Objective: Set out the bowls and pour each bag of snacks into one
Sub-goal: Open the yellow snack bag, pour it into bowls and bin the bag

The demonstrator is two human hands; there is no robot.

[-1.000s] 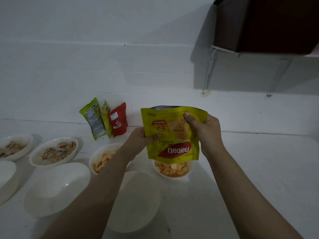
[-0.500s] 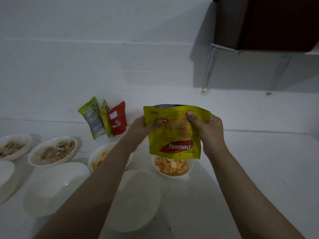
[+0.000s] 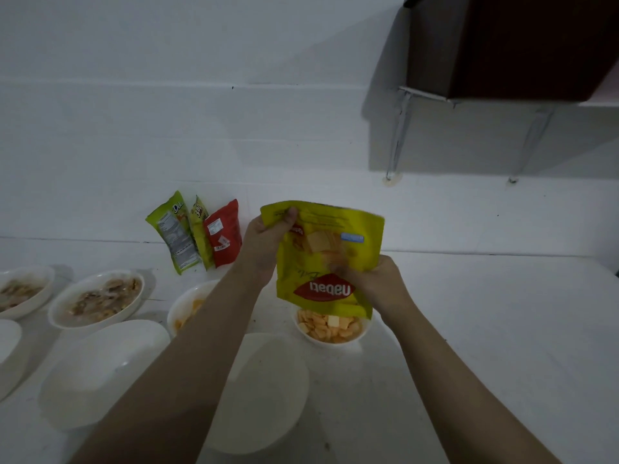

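An upside-down yellow snack bag [image 3: 326,252] hangs over a small white bowl [image 3: 333,329] filled with orange crackers. My left hand [image 3: 268,242] pinches the bag's upper left corner. My right hand [image 3: 375,279] grips the bag's lower right side, near its mouth. Left of it, partly behind my left forearm, sits another bowl of orange snacks [image 3: 186,308]. Two bowls of brownish snacks [image 3: 97,301] [image 3: 23,291] stand at the far left. Two empty white bowls [image 3: 100,373] [image 3: 268,390] lie nearest me.
Two green snack bags [image 3: 172,237] [image 3: 201,236] and a red one [image 3: 224,237] lean against the white wall at the back. Another white dish [image 3: 8,343] is cut off at the left edge. A dark cabinet [image 3: 509,45] hangs at the upper right.
My left hand has risen to the bag's top left corner. My right hand has slid down from the top right corner to the lower side. The bag has tilted slightly.
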